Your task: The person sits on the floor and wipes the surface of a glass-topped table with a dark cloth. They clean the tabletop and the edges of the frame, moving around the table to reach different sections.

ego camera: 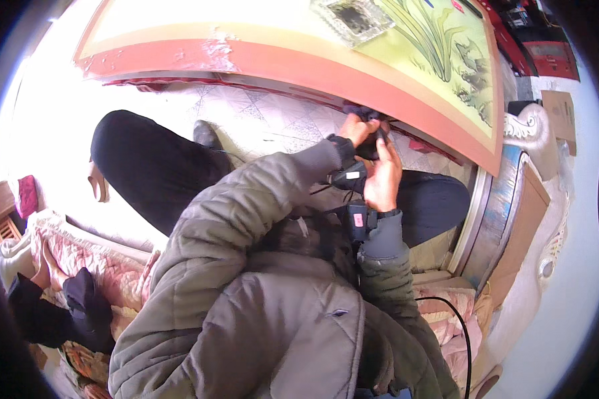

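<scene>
My left hand and my right hand are close together at the near edge of a painted table. Between them is a bunched dark item, apparently soft, which both hands hold; its exact kind cannot be told. The fingers of my left hand curl over its top, partly hidden by the wrist. My right hand supports it from the right side, thumb and fingers pointing up. Small black devices with straps sit at both wrists. The table's top bears a salmon border and a plant picture, with a square ashtray-like dish on it.
A floral-covered sofa stands at lower left, with another person's bare feet and dark trousers on it. At right are a carved white furniture arm, cardboard and a cardboard box. A black cable runs beside my right sleeve.
</scene>
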The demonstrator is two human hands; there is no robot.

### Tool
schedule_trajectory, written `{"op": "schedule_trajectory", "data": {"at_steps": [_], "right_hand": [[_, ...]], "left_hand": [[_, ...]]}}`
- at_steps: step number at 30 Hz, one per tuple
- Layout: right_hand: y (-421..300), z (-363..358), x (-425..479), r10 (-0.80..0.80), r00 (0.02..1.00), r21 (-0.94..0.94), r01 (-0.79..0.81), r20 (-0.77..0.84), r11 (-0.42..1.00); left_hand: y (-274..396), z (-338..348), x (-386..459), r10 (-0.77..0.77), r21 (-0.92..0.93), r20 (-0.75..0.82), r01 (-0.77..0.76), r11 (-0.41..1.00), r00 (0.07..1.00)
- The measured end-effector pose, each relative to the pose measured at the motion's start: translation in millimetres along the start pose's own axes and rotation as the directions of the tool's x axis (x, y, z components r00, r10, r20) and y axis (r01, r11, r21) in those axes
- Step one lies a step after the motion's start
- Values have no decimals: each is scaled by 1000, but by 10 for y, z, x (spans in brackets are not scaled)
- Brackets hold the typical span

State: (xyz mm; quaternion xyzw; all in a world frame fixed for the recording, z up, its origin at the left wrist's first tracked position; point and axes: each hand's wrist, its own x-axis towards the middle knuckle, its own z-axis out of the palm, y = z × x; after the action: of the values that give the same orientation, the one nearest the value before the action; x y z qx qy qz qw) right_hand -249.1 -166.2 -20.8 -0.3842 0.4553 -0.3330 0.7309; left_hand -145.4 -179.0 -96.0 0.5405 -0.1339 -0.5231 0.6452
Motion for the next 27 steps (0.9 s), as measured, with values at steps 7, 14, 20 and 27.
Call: {"op": "schedule_trajectory", "data": {"at_steps": [7,14,20,27], "right_hand": [[225,471,-40,-64,992,-137,79,110,988],[882,1605,19,-191,844,-182,318,500,930],[576,1490,-60,34,815,-78,14,578,997],[55,104,-14,16,984,-43,-8,180,999]], "left_hand": [[145,-574,-187,-61,-77,-156,50,996,986],[565,-2104,-439,159,-385,-379,-312,869,912],[529,-1873,-428,325,-238,-545,-514,824,773],[-137,-131,-111,225,-143,-276,-272,952,934]]}}
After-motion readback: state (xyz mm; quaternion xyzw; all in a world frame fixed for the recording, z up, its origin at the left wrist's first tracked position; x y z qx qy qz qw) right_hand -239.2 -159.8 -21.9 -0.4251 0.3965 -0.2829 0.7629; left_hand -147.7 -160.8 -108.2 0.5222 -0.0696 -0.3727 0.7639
